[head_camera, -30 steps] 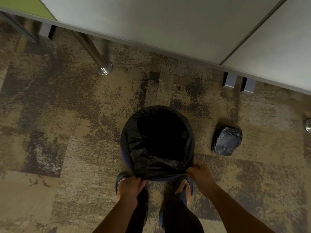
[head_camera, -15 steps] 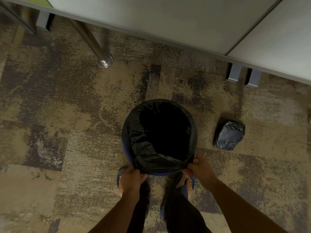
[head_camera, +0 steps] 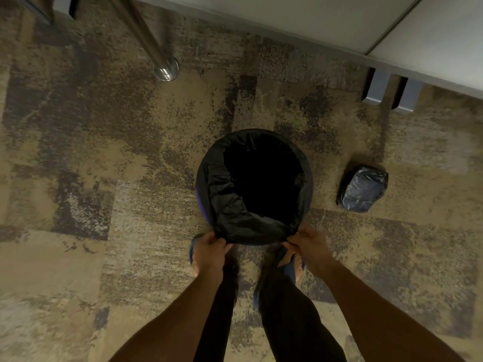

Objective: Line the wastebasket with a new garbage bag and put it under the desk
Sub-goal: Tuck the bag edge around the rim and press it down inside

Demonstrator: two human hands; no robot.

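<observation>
A round wastebasket [head_camera: 199, 202] stands on the carpet in front of my feet, with only a strip of its blue wall showing on the left. A black garbage bag [head_camera: 235, 215] lines it and is folded over the rim all round. My left hand [head_camera: 209, 253] grips the bag's edge at the near left of the rim. My right hand [head_camera: 309, 246] grips the bag's edge at the near right. The grey desk [head_camera: 300, 14] runs along the top of the view, beyond the basket.
A knotted dark plastic bag [head_camera: 362, 189] lies on the carpet to the right of the basket. A chrome desk leg [head_camera: 164, 69] stands at the upper left. Two grey desk feet [head_camera: 392, 91] sit at the upper right. Patterned carpet surrounds the basket.
The basket and both hands sit slightly farther forward, toward the desk. My grip on the bag's near edge is unchanged.
</observation>
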